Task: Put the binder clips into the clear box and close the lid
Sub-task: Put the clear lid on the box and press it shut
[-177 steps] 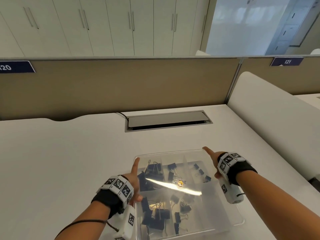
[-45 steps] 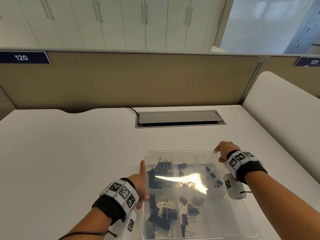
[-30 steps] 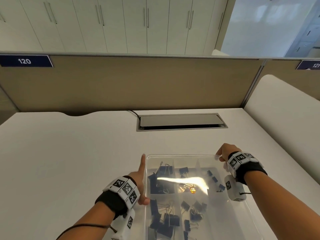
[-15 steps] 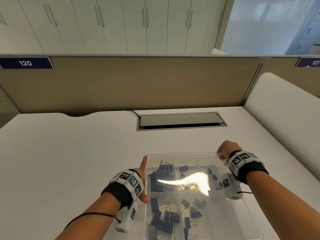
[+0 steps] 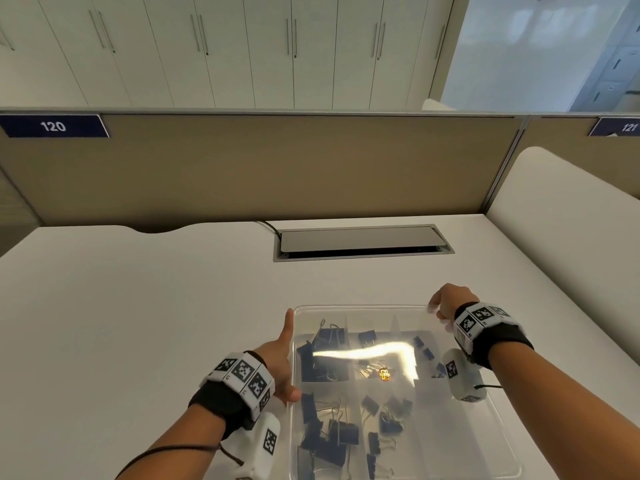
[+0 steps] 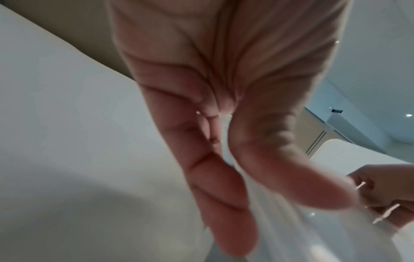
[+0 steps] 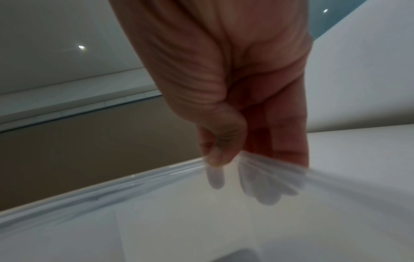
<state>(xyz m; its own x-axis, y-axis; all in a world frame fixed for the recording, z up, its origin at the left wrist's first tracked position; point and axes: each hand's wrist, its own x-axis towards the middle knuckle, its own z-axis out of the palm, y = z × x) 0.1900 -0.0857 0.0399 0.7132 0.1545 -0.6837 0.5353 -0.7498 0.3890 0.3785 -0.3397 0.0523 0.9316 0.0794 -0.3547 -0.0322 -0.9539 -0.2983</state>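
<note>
The clear box (image 5: 398, 393) sits lower centre of the frame on the white desk (image 5: 138, 323), binder clips (image 5: 332, 434) inside. The left hand (image 5: 280, 368) lies straight-fingered along the lid's (image 5: 467, 445) left edge; the right hand (image 5: 450, 301) pinches its far right corner.

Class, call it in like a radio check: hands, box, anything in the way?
Left hand open, flat along the clear box side. Right hand pinching the lid corner. Binder clips inside. No obstruction seen.

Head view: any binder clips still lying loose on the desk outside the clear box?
No, every binder clip in sight sits inside the clear box; the white desk around it shows none.
</note>
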